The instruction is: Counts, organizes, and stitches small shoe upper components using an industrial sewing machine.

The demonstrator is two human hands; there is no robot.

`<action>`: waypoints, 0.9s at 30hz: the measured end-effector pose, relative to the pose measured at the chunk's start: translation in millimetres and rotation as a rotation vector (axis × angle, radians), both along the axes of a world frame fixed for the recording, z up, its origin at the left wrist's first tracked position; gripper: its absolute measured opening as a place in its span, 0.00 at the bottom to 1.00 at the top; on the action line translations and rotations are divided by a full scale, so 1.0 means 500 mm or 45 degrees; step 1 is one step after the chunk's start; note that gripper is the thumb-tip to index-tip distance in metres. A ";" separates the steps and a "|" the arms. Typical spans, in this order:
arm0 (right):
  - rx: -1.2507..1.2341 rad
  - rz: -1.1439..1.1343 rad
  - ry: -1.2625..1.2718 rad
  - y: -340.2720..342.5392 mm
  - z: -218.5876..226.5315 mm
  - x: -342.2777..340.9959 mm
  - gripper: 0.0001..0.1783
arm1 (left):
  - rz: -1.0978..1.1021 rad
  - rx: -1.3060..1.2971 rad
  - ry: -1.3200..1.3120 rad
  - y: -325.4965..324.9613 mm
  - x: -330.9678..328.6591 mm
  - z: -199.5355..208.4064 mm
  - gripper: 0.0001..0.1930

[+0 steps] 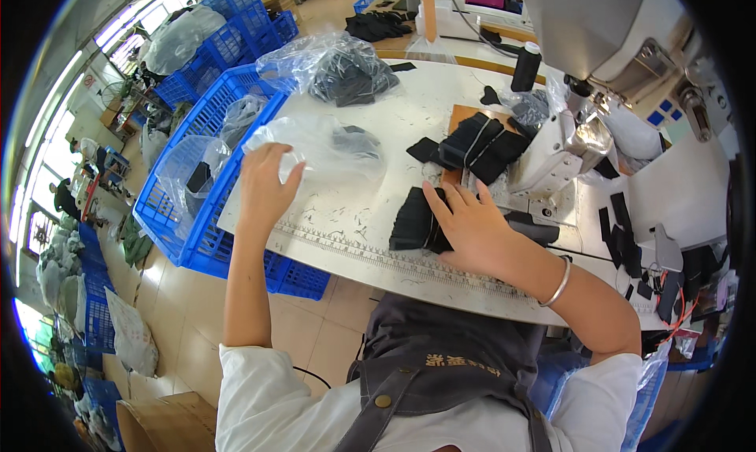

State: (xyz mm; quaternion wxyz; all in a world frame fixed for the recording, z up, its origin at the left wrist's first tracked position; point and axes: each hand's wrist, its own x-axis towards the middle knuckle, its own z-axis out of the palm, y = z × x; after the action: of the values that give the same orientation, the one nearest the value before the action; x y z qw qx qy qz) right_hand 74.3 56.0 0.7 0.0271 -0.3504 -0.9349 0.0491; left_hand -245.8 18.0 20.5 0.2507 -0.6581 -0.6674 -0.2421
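Clear bag (319,145): left of frame centre, on the bench (331,200), perhaps beside the blue basket (186,251) for short reach.
Left grip (266,180): wide, at the bag's left edge; contact I cannot tell.
Black cloth bundle (409,220): near frame centre, probably steadied by the fingers.
Right grip (476,224): wide, fingers spread over this bundle.

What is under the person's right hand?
A bundle of black cloth shows at the left and runs under the right hand; whatever else lies there is covered.

From afar I see a glossy beige tiled floor (185,326), long white tube lights (53,99) and bright panelled windows (161,14) toward the left.
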 end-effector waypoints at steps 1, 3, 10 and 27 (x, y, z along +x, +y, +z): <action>0.004 0.074 -0.069 0.006 0.004 0.001 0.59 | -0.064 -0.145 -0.184 0.013 -0.014 -0.020 0.20; -0.077 0.129 -0.096 0.006 0.023 0.004 0.61 | -0.259 -0.229 -0.408 0.037 -0.017 -0.047 0.28; 0.151 0.158 0.218 0.019 0.000 0.004 0.62 | 0.009 -0.444 0.252 0.039 0.059 0.013 0.34; 0.841 0.420 0.497 -0.058 0.093 0.110 0.29 | -1.258 -1.586 -2.731 -0.081 0.305 -0.052 0.46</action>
State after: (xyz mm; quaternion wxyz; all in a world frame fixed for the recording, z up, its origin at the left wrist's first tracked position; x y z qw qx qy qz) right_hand 129.6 27.2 47.1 0.3066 -0.1526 -0.9213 -0.1841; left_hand -93.4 -22.4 -5.6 -0.8483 -0.3185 -0.2249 -0.3583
